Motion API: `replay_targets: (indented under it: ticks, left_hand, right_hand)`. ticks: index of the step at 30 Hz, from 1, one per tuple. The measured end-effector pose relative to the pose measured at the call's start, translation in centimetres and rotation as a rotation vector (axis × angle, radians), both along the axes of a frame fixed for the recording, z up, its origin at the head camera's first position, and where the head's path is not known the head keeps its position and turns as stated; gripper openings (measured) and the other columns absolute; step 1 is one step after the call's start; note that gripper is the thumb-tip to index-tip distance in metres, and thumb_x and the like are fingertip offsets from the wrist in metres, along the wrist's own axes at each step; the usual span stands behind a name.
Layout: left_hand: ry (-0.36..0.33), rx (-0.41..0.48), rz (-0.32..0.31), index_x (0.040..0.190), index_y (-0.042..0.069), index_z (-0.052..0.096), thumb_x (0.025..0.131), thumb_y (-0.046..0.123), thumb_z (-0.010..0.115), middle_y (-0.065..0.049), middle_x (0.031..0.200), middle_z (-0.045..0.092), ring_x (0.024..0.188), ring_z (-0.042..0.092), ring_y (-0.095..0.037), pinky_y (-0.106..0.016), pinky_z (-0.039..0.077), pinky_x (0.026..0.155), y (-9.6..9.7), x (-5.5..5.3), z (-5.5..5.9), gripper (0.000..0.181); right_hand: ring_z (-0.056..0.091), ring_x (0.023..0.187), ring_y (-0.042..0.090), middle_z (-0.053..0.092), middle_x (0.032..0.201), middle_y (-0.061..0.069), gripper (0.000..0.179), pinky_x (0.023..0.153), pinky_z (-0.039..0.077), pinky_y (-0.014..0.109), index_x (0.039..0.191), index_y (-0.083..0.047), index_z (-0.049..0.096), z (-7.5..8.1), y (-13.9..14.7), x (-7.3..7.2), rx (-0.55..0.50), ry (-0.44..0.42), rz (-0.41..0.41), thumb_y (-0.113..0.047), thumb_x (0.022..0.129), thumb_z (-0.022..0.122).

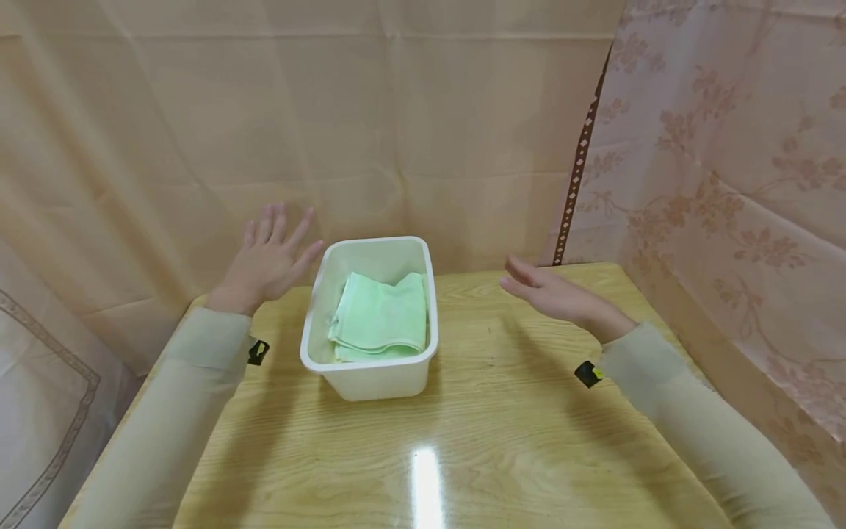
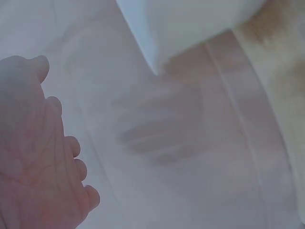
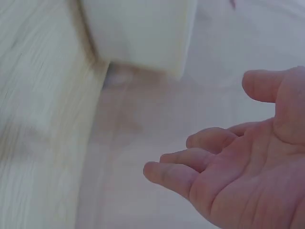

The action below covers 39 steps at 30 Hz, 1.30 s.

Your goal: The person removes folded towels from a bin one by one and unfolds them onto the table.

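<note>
A white plastic bin (image 1: pixel 380 383) stands near the far edge of the table, left of the middle. Inside it lies a folded light green towel (image 1: pixel 383 312), slightly rumpled at the top. My left hand (image 1: pixel 267 261) hovers just left of the bin with its fingers spread, holding nothing. To the bin's right, a hand's length or more away, my right hand (image 1: pixel 551 294) is raised with relaxed fingers and an empty palm. The bin's side wall (image 2: pixel 195 28) shows at the top of the left wrist view, and the bin (image 3: pixel 138 33) appears again in the right wrist view.
The wooden table (image 1: pixel 502 455) carries a bright light reflection near its front. A beige curtain (image 1: pixel 396 132) hangs behind its far edge. On the right is a pinkish flowered curtain (image 1: pixel 747 184), and a pale cloth (image 1: pixel 46 397) hangs at the left.
</note>
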State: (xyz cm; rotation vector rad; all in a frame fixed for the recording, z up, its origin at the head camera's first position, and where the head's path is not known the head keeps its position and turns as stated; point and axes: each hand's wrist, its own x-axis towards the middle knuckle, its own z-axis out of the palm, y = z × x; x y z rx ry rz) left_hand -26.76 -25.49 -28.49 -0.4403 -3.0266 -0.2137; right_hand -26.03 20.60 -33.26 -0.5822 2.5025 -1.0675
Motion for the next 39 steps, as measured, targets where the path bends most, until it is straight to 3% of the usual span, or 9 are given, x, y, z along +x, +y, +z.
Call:
replay_targets:
  ticks: [3, 6, 10, 12, 15, 21, 28, 34, 39]
  left_hand:
    - [-0.001, 0.004, -0.021, 0.163, 0.025, -0.007, 0.103, 0.068, 0.011, -0.022, 0.162, -0.025, 0.147, -0.029, -0.034, -0.062, -0.014, 0.115, 1.5, -0.3, 0.8, 0.077]
    - [-0.016, -0.003, -0.038, 0.163, 0.025, -0.009, 0.102, 0.069, 0.011, -0.02, 0.162, -0.028, 0.146, -0.031, -0.032, -0.06, -0.016, 0.116, 3.1, -0.7, 1.4, 0.078]
    - [-0.02, -0.029, -0.071, 0.163, 0.024, -0.009, 0.103, 0.068, 0.012, -0.02, 0.163, -0.026, 0.147, -0.03, -0.031, -0.058, -0.014, 0.117, 5.3, -1.0, 1.6, 0.077]
    - [-0.01, -0.036, -0.089, 0.163, 0.024, -0.009, 0.104, 0.066, 0.014, -0.022, 0.163, -0.023, 0.148, -0.029, -0.031, -0.057, -0.013, 0.118, 6.3, -1.2, 1.6, 0.076]
    - [0.007, -0.046, -0.107, 0.163, 0.024, -0.01, 0.104, 0.065, 0.015, -0.022, 0.164, -0.022, 0.149, -0.026, -0.031, -0.056, -0.011, 0.119, 7.7, -1.4, 1.7, 0.075]
    - [0.016, -0.072, -0.136, 0.163, 0.015, -0.008, 0.106, 0.062, 0.017, -0.019, 0.166, -0.015, 0.152, -0.017, -0.035, -0.055, -0.007, 0.121, 9.6, -1.8, 1.5, 0.078]
    - [-0.044, -0.108, -0.151, 0.163, 0.012, -0.003, 0.106, 0.06, 0.019, -0.024, 0.166, -0.008, 0.153, -0.01, -0.038, -0.058, -0.003, 0.12, 10.8, -2.0, -0.3, 0.078]
    - [-0.09, -0.132, -0.154, 0.164, 0.014, 0.003, 0.107, 0.059, 0.02, -0.025, 0.166, -0.002, 0.153, -0.005, -0.039, -0.059, 0.0, 0.121, 11.3, -1.8, -1.5, 0.075]
    - [-0.119, -0.142, -0.155, 0.164, 0.016, 0.004, 0.107, 0.058, 0.02, -0.023, 0.167, 0.002, 0.154, -0.003, -0.04, -0.059, 0.002, 0.121, 11.6, -1.7, -2.2, 0.073]
  right_hand:
    - [0.009, 0.154, 0.034, 0.003, 0.169, 0.008, 0.083, 0.12, 0.011, 0.058, 0.163, -0.016, -0.003, 0.6, -1.4, 0.9, -0.078, -0.041, 0.005, -0.059, 0.106, 0.038]
    - [0.026, 0.15, 0.035, 0.013, 0.168, 0.011, 0.08, 0.117, 0.026, 0.055, 0.164, -0.016, 0.002, 0.7, -2.7, 1.5, -0.21, -0.102, 0.016, -0.053, 0.106, 0.043]
    - [0.054, 0.131, 0.039, 0.036, 0.16, 0.018, 0.072, 0.101, 0.049, 0.049, 0.163, -0.008, 0.015, 0.4, -4.3, 2.3, -0.511, -0.27, -0.022, -0.036, 0.107, 0.052]
    - [0.061, 0.121, 0.039, 0.044, 0.154, 0.02, 0.066, 0.096, 0.053, 0.049, 0.16, -0.004, 0.021, 0.0, -5.1, 2.8, -0.648, -0.367, -0.037, -0.027, 0.107, 0.054]
    - [0.065, 0.116, 0.035, 0.048, 0.15, 0.02, 0.06, 0.095, 0.053, 0.049, 0.158, -0.002, 0.025, -0.7, -6.2, 3.5, -0.761, -0.496, -0.037, -0.018, 0.107, 0.052]
    - [0.063, 0.116, 0.034, 0.041, 0.151, 0.021, 0.057, 0.097, 0.052, 0.049, 0.156, 0.0, 0.026, -1.9, -7.6, 4.0, -0.846, -0.633, -0.048, -0.013, 0.107, 0.052]
    - [0.054, 0.122, 0.034, 0.037, 0.151, 0.021, 0.065, 0.104, 0.047, 0.049, 0.158, 0.001, 0.02, -2.9, -8.4, 3.8, -0.837, -0.668, -0.077, -0.015, 0.105, 0.054]
    - [0.05, 0.128, 0.036, 0.026, 0.16, 0.025, 0.057, 0.104, 0.047, 0.045, 0.158, -0.001, 0.023, -3.4, -8.9, 3.8, -0.863, -0.727, -0.046, -0.013, 0.108, 0.048]
    - [0.041, 0.136, 0.039, 0.026, 0.16, 0.024, 0.055, 0.111, 0.038, 0.047, 0.159, -0.001, 0.023, -3.9, -9.0, 3.5, -0.899, -0.779, -0.018, -0.011, 0.109, 0.044]
